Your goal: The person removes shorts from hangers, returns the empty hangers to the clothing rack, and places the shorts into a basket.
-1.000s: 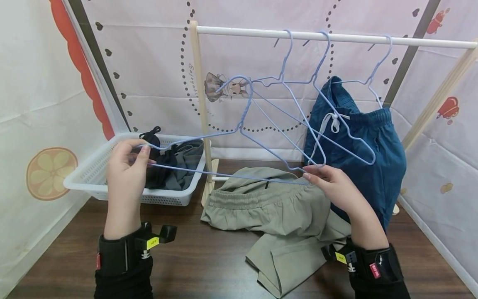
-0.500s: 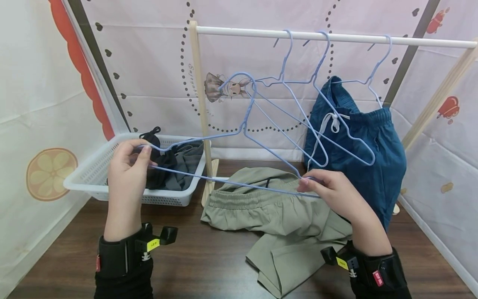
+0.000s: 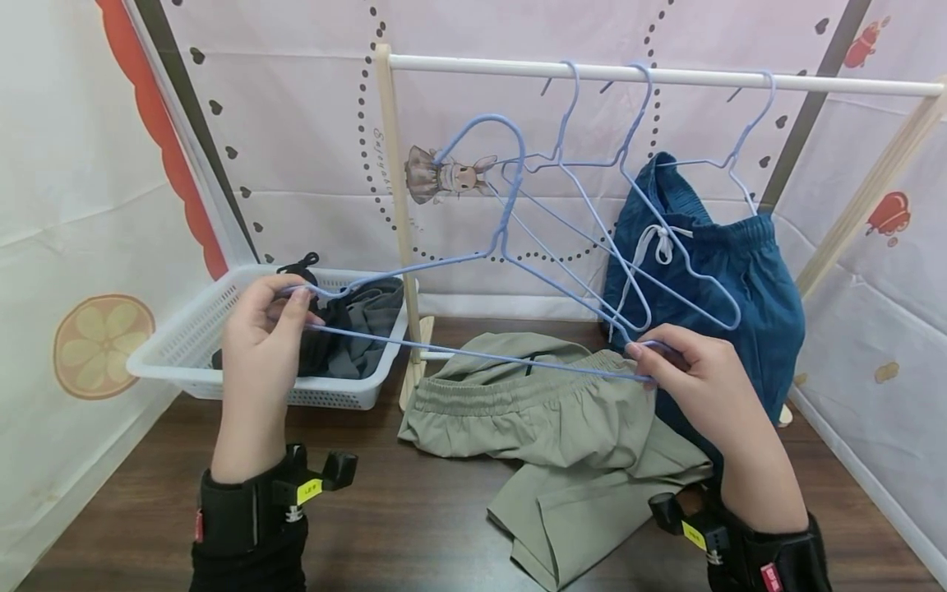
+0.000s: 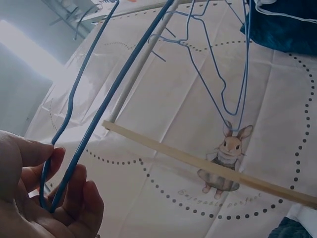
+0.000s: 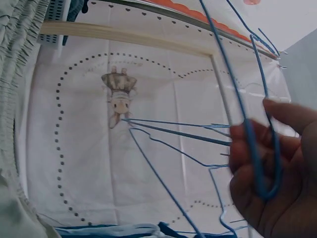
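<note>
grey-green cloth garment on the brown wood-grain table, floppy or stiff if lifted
The grey-green cloth garment would probably hang limp, since it lies in soft folds. Its gathered waistband may stretch, judging by the puckering. It seems unlikely to roll, being spread across the brown wood-grain table.
</note>
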The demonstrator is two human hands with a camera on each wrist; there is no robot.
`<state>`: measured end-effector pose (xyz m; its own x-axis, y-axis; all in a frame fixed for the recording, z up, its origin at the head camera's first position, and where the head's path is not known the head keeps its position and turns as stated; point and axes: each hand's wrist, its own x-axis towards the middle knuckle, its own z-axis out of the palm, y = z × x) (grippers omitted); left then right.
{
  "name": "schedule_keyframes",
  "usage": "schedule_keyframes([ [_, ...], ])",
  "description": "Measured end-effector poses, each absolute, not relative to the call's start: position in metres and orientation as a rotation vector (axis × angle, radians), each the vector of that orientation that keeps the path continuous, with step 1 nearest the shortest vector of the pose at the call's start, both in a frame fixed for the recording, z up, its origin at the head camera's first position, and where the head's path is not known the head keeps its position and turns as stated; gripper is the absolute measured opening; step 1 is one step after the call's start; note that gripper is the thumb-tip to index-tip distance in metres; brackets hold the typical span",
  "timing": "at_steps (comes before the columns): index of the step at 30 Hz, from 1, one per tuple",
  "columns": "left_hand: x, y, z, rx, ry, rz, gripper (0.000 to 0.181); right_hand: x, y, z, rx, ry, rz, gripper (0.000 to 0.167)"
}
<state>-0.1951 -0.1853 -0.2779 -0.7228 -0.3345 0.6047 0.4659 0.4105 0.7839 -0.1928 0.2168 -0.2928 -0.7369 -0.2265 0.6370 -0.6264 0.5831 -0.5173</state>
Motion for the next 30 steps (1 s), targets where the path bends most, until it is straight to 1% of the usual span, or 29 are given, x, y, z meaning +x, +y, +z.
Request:
schedule_keyframes([
  [6, -0.192, -0.179, -0.276, -0.243, -1.973, -1.392, 0.026, -0.188, 0.217, -0.290, 0.514, -2.224, 0.932, 0.014],
  [14, -0.191, -0.174, -0.274, -0.347, -1.993, -1.417, 0.030, -0.183, 0.224, -0.285, 0.477, -2.056, 0.912, 0.009],
  [18, -0.192, -0.173, -0.274, -0.338, -1.990, -1.433, 0.035, -0.182, 0.229, -0.283, 0.453, -2.027, 0.899, 0.008],
  [22, -0.195, -0.174, -0.275, -0.258, -2.008, -1.448, 0.042, -0.182, 0.234, -0.281, 0.422, -1.989, 0.899, 0.008],
  [26, -0.196, -0.176, -0.276, -0.183, -2.055, -1.431, 0.038, -0.182, 0.239, -0.280, 0.364, -1.958, 0.923, 0.010],
  [30, -0.197, -0.175, -0.278, -0.184, -2.082, -1.406, 0.035, -0.179, 0.245, -0.278, 0.251, -1.984, 0.949, 0.013],
])
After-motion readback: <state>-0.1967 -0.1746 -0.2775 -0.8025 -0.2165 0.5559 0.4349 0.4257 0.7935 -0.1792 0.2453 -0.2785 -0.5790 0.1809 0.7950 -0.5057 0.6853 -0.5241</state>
